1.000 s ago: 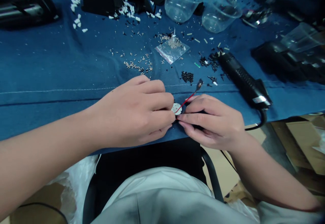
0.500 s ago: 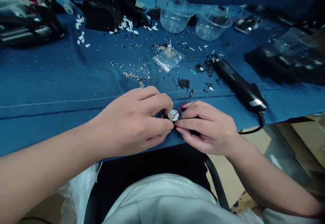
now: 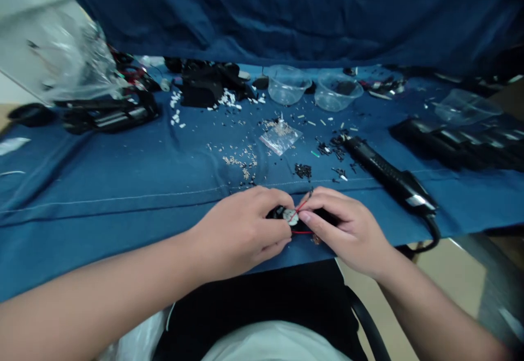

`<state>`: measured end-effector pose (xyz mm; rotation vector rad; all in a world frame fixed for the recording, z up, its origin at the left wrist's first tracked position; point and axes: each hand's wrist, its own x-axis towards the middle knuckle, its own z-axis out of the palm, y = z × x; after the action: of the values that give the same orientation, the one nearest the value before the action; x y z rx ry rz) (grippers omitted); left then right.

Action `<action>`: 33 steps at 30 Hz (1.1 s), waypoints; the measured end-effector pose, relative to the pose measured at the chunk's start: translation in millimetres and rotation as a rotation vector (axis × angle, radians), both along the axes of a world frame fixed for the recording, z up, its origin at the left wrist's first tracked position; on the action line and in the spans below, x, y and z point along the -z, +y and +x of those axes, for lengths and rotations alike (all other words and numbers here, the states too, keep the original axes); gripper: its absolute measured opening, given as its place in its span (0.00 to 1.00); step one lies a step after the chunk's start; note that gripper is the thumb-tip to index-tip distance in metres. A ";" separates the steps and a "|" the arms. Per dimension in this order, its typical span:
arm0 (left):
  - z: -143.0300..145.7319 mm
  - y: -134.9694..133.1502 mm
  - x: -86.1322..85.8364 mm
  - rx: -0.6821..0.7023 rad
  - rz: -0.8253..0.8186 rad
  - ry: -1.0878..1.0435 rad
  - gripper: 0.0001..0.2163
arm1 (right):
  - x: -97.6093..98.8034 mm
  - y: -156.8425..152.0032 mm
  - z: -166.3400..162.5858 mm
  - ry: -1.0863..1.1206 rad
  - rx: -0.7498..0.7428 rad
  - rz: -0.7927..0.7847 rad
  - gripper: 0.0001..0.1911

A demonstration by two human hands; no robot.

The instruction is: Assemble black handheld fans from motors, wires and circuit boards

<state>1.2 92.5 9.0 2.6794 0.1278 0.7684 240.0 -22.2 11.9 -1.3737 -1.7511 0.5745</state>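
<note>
Step in hand, as I judge it: working the red wire (image 3: 303, 203) at the face of the small pale disc (image 3: 290, 217), which sits against a dark part (image 3: 277, 211). The disc lies between my two hands, at the near edge of the blue cloth (image 3: 123, 178).

Grip, left: my left hand (image 3: 245, 231) is curled closed about the dark part, forefinger on the far side, thumb on the near side. Grip, right: the thumb and forefinger of my right hand (image 3: 347, 229) are drawn together in a pinch at the red wire, just right of the disc. How firmly either presses, I cannot tell.

The next move calls, in my judgement, for a steady left hold and small fingertip adjustment on the right, without strain on the wire's joint. A second red strand (image 3: 302, 233) runs below, towards a copper-coloured piece (image 3: 316, 239).

Pose: both forearms reach in from the near corners, the left flatter, the right steeper; knuckles face up.
</note>
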 end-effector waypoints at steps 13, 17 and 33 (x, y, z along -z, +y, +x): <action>1.2 -1.3 10.6 -0.017 0.035 -0.008 0.10 | 13.1 -2.5 3.0 0.058 0.021 -0.104 0.16; 3.3 -6.2 17.1 -0.071 0.034 0.008 0.05 | 15.7 -0.2 1.2 0.009 0.009 -0.044 0.18; 0.0 -7.7 21.7 -0.040 -0.112 -0.032 0.03 | 7.3 -36.4 125.2 -0.731 0.774 0.157 0.30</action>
<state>1.2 84.8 -12.7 2.5645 0.2108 0.7922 365.1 -58.6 4.7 -2.1234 -1.5249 -0.5400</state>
